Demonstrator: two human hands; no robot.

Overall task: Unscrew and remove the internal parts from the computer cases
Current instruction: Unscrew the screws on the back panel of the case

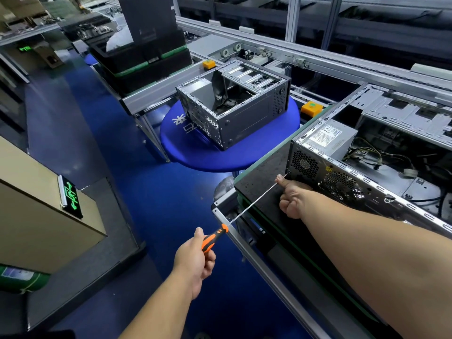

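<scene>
Nearest, the left hand [194,259] wraps the orange-and-black handle of a long screwdriver [215,237], its grip curled tight around it. Rightward, the shaft runs up to the right hand [292,198], a loose fist whose thumb steadies the shaft near the tip at the rear corner of the open computer case [347,177] on the dark desk [261,187]. Keeping the long shaft square to the screw and pressing inward before turning should stop the tip slipping. Behind, an emptied case [232,106] sits on a blue round stool [208,155]. Loose cables [367,152] inside may snag parts coming out.
</scene>
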